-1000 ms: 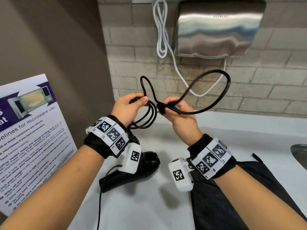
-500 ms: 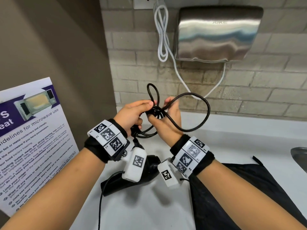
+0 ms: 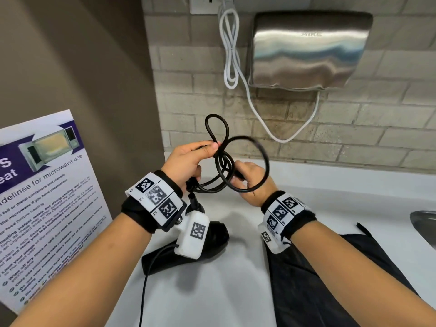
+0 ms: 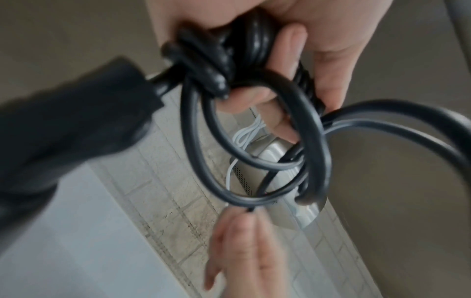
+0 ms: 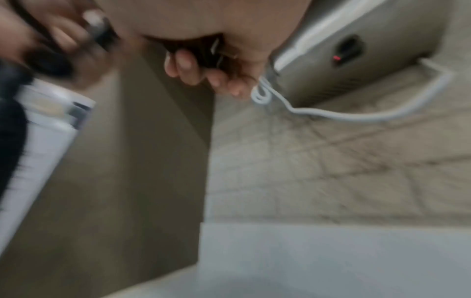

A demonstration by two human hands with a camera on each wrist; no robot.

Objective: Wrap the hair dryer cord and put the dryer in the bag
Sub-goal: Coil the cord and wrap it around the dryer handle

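Observation:
The black cord [image 3: 218,128] is gathered into coils held up above the counter. My left hand [image 3: 207,149] pinches the bundle at its top, with one small loop standing above the thumb. My right hand [image 3: 238,175] grips the cord's plug end just right of the coils, and a loose loop [image 3: 262,152] arcs over it. In the right wrist view the plug [image 5: 216,52] shows inside the curled fingers. The black hair dryer [image 3: 214,237] lies on the white counter [image 3: 212,291] under my left wrist, partly hidden. The black bag [image 3: 318,279] lies flat at the right.
A steel hand dryer [image 3: 306,48] hangs on the brick wall, its white cable [image 3: 230,55] running to an outlet [image 3: 203,3]. A microwave poster [image 3: 42,197] leans at the left. A sink edge [image 3: 424,225] shows at the far right.
The wide loop that stretched out to the right has shrunk and come in against the coil. My right hand has moved left, close to my left hand.

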